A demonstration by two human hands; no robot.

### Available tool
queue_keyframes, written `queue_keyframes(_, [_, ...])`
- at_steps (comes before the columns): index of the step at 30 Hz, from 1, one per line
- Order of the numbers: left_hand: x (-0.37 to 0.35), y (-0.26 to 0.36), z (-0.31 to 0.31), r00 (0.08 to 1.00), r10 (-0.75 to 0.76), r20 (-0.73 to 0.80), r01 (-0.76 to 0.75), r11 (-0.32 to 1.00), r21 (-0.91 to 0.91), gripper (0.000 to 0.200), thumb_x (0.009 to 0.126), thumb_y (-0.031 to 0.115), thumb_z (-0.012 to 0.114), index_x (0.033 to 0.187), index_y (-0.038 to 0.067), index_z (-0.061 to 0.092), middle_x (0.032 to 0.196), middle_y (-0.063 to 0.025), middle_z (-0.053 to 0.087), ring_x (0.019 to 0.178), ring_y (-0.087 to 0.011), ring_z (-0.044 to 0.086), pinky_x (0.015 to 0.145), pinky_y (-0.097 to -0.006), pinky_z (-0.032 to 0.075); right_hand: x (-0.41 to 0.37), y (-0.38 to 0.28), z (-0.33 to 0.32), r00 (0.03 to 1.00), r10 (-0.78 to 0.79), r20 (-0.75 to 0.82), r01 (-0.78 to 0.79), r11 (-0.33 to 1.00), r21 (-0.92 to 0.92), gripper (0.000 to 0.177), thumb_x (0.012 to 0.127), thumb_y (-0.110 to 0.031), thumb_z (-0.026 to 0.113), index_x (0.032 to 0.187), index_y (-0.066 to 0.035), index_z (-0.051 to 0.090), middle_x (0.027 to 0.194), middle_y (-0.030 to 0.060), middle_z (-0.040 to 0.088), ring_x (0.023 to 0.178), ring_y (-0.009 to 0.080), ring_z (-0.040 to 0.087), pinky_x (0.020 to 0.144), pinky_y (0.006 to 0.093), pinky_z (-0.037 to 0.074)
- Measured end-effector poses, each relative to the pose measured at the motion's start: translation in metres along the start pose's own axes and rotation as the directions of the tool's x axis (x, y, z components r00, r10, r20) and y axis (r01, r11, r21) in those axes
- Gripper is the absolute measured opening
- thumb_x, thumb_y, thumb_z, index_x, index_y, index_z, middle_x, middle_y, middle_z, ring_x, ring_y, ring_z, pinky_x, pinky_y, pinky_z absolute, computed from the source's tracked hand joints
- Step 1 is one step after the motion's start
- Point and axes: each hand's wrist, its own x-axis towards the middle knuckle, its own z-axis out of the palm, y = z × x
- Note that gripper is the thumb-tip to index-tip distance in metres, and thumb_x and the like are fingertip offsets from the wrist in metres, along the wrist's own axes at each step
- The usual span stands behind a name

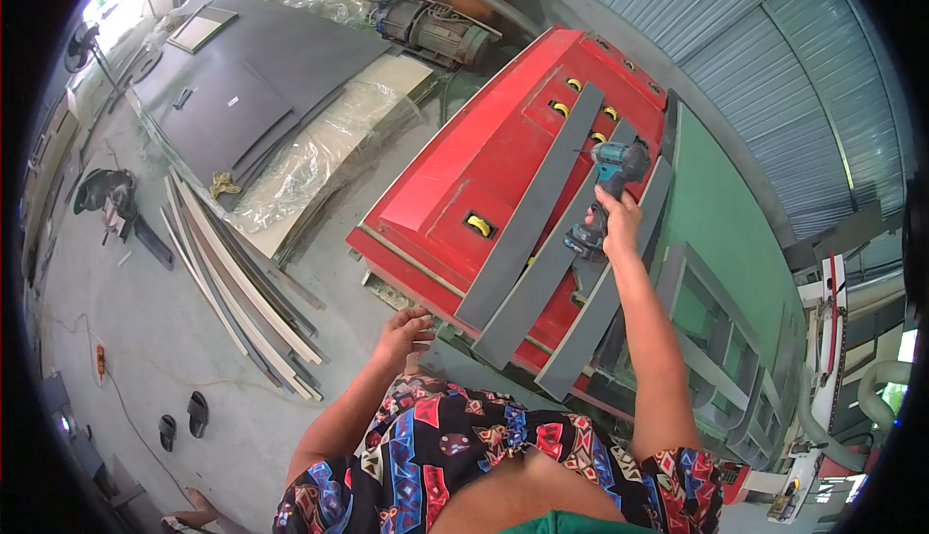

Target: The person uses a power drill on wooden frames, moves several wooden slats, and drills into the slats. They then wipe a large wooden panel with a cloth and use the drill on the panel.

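My right hand (619,220) is wrapped round the handle of a teal and black cordless drill (615,162), held over grey boards. Three long grey boards (537,200) lie slanting across a red machine bed (435,181) with yellow rollers (479,225). My left hand (404,336) is near the front edge of the red bed, its fingers bent and drawn together; whether anything small is between them cannot be made out.
Long strips (242,282) lie on the floor at left, near black sandals (197,415). Dark sheets (227,89) and a plastic-covered panel (329,147) are behind. A motor (435,33) stands at the back. Grey frames (721,341) rest on a green surface (711,186) at right.
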Motion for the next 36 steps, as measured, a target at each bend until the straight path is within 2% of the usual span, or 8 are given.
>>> queue_keyframes(11, [0.001, -0.025, -0.028, 0.993, -0.114, -0.005, 0.112, 0.983, -0.144, 0.034, 0.089, 0.028, 0.053, 0.116, 0.008, 0.050, 0.103, -0.0085, 0.058, 0.089, -0.0237, 0.061, 0.073, -0.0365, 0.050, -0.043, -0.004, -0.004, 0.993, 0.072, 0.094, -0.074, 0.997, 0.018, 0.016, 0.077, -0.009, 0.070, 0.087, -0.001, 0.060, 0.076, 0.0050, 0.058, 0.055, 0.0144, 0.058, 0.045, 0.0262, 0.048])
queue_keyframes(17, [-0.001, -0.068, -0.099, 0.969, -0.109, -0.221, 0.073, 0.983, -0.167, 0.033, 0.089, 0.028, 0.053, 0.116, 0.009, 0.049, 0.097, -0.0080, 0.059, 0.086, -0.0255, 0.061, 0.068, -0.0419, 0.051, -0.078, -0.002, -0.012, 0.981, 0.113, 0.160, -0.115, 0.993, 0.007, 0.018, 0.079, -0.010, 0.070, 0.091, -0.001, 0.060, 0.075, 0.0047, 0.057, 0.056, 0.0144, 0.060, 0.046, 0.0260, 0.050])
queue_keyframes(23, [-0.046, -0.125, -0.177, 0.792, -0.203, -0.575, 0.202, 0.977, -0.067, 0.040, 0.081, 0.030, 0.063, 0.111, 0.007, 0.051, 0.092, -0.0067, 0.057, 0.079, -0.0247, 0.060, 0.064, -0.0415, 0.049, -0.132, 0.003, -0.026, 0.970, 0.112, 0.217, -0.120, 0.992, 0.026, 0.017, 0.079, -0.010, 0.069, 0.091, -0.001, 0.060, 0.076, 0.0045, 0.059, 0.058, 0.0133, 0.060, 0.048, 0.0255, 0.051])
queue_keyframes(26, [-0.078, -0.161, -0.220, 0.718, -0.240, -0.654, 0.406, 0.907, 0.112, 0.050, 0.080, 0.032, 0.063, 0.121, 0.008, 0.047, 0.109, -0.0141, 0.054, 0.084, -0.0287, 0.058, 0.069, -0.0463, 0.048, -0.166, 0.006, -0.038, 0.963, 0.105, 0.249, -0.123, 0.991, 0.055, 0.017, 0.079, -0.009, 0.069, 0.091, -0.001, 0.060, 0.077, 0.0046, 0.059, 0.059, 0.0124, 0.060, 0.051, 0.0249, 0.051])
queue_keyframes(31, [-0.130, -0.198, -0.255, 0.657, -0.268, -0.704, 0.465, 0.880, 0.098, 0.053, 0.079, 0.033, 0.064, 0.123, 0.008, 0.048, 0.113, -0.0159, 0.054, 0.084, -0.0303, 0.056, 0.068, -0.0500, 0.046, -0.217, 0.012, -0.059, 0.951, 0.075, 0.300, -0.109, 0.989, 0.095, 0.018, 0.079, -0.008, 0.069, 0.092, 0.000, 0.060, 0.079, 0.0048, 0.060, 0.061, 0.0114, 0.059, 0.052, 0.0242, 0.051])
queue_keyframes(33, [-0.143, -0.204, -0.252, 0.672, -0.260, -0.693, 0.454, 0.884, 0.109, 0.053, 0.079, 0.033, 0.065, 0.123, 0.009, 0.048, 0.111, -0.0153, 0.054, 0.084, -0.0294, 0.056, 0.068, -0.0487, 0.046, -0.231, 0.016, -0.062, 0.947, 0.067, 0.314, -0.101, 0.991, 0.093, 0.017, 0.080, -0.007, 0.068, 0.094, 0.000, 0.060, 0.078, 0.0046, 0.060, 0.061, 0.0113, 0.059, 0.053, 0.0240, 0.050])
queue_keyframes(34, [-0.151, -0.199, -0.238, 0.659, -0.240, -0.713, 0.435, 0.895, 0.101, 0.036, 0.078, 0.028, 0.065, 0.106, 0.007, 0.053, 0.083, -0.0068, 0.054, 0.064, -0.0201, 0.052, 0.054, -0.0388, 0.043, -0.238, 0.017, -0.063, 0.946, 0.069, 0.317, -0.105, 0.989, 0.100, 0.017, 0.080, -0.007, 0.068, 0.094, 0.000, 0.060, 0.078, 0.0046, 0.060, 0.061, 0.0113, 0.059, 0.053, 0.0240, 0.050])
queue_keyframes(36, [-0.156, -0.199, -0.233, 0.681, -0.221, -0.698, 0.422, 0.898, 0.127, 0.038, 0.078, 0.029, 0.065, 0.107, 0.007, 0.053, 0.085, -0.0074, 0.055, 0.067, -0.0206, 0.053, 0.056, -0.0394, 0.044, -0.248, 0.020, -0.063, 0.951, 0.076, 0.301, -0.115, 0.987, 0.116, 0.018, 0.080, -0.007, 0.067, 0.095, 0.000, 0.060, 0.078, 0.0045, 0.060, 0.061, 0.0112, 0.059, 0.052, 0.0241, 0.050])
